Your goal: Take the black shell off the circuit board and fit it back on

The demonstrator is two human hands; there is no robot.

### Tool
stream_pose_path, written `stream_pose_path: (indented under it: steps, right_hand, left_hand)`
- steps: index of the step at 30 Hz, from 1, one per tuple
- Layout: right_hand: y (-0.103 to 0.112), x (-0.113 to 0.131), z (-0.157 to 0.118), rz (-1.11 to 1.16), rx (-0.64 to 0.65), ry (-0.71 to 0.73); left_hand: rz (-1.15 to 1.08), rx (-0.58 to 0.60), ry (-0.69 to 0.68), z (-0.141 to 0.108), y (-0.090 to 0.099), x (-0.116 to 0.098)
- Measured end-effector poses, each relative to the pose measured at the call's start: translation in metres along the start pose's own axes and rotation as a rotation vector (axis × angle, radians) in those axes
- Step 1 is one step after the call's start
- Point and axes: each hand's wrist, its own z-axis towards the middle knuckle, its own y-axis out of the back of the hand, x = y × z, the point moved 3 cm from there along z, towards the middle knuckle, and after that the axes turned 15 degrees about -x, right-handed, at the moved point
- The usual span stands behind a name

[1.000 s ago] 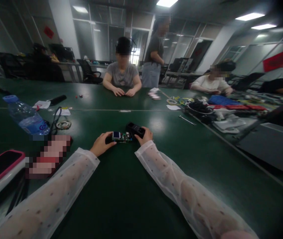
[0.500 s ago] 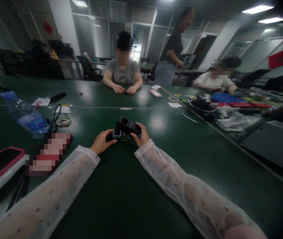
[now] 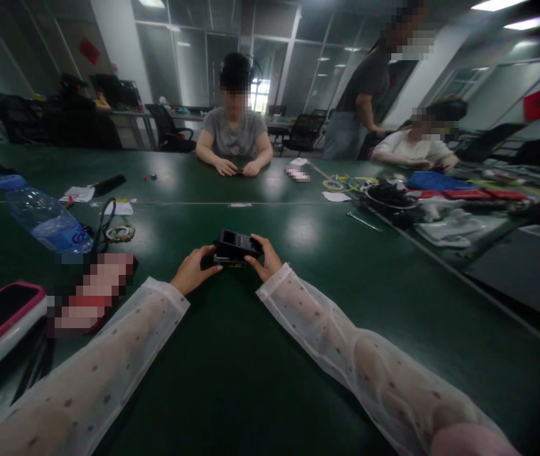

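Note:
A black plastic cover (image 3: pixel 238 242) with a rectangular window and small buttons or holes lies over a green circuit board (image 3: pixel 230 261) at the middle of the table. My right hand (image 3: pixel 264 258) grips the cover's right end between thumb and fingers. At the left end, my left hand (image 3: pixel 196 268) pinches the circuit board, its thumb along the near edge. The cover hides most of the board and its small screen; only the near edge shows below it. Whether the two parts are fully joined I cannot tell.
To the left are a water bottle (image 3: pixel 44 215), a beaded bracelet (image 3: pixel 120 234), a blurred red-edged item (image 3: pixel 90 297) and a pink-rimmed device (image 3: pixel 4 316). A wrench (image 3: pixel 363 221) and piled cables (image 3: pixel 388 199) lie right. A person (image 3: pixel 234 126) sits opposite; others are nearby.
My right hand has brought the black cover left and down over the circuit board, covering its screen. The left hand stays at the board's left end. A standing person moved right.

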Motion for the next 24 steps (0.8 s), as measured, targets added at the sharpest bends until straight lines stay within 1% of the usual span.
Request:
stream_pose_path:
  steps: [7, 10, 12, 14, 17, 20, 24]
  right_hand:
    - [-0.002, 0.002, 0.000, 0.004, 0.068, 0.085]
    - [-0.005, -0.004, -0.003, -0.014, 0.108, 0.069]
    - [-0.009, -0.009, -0.005, -0.034, 0.156, 0.055]
    - [-0.011, -0.012, -0.006, -0.060, 0.177, 0.049]
    - [-0.011, -0.012, -0.006, -0.092, 0.179, 0.038]
    - [-0.010, -0.009, -0.004, -0.108, 0.195, -0.004]
    - [-0.008, -0.005, -0.003, -0.060, 0.189, -0.037]
  left_hand:
    - [0.001, -0.010, 0.018, 0.000, 0.001, -0.002]
    - [0.012, -0.006, -0.004, -0.001, 0.002, -0.005]
    - [0.033, -0.026, -0.018, -0.001, 0.003, -0.007]
    - [0.052, -0.051, -0.043, -0.002, 0.005, -0.011]
    - [0.067, -0.040, -0.068, -0.003, 0.006, -0.016]
    - [0.072, -0.024, -0.050, -0.004, 0.006, -0.019]
    - [0.084, 0.002, -0.028, -0.004, 0.007, -0.020]
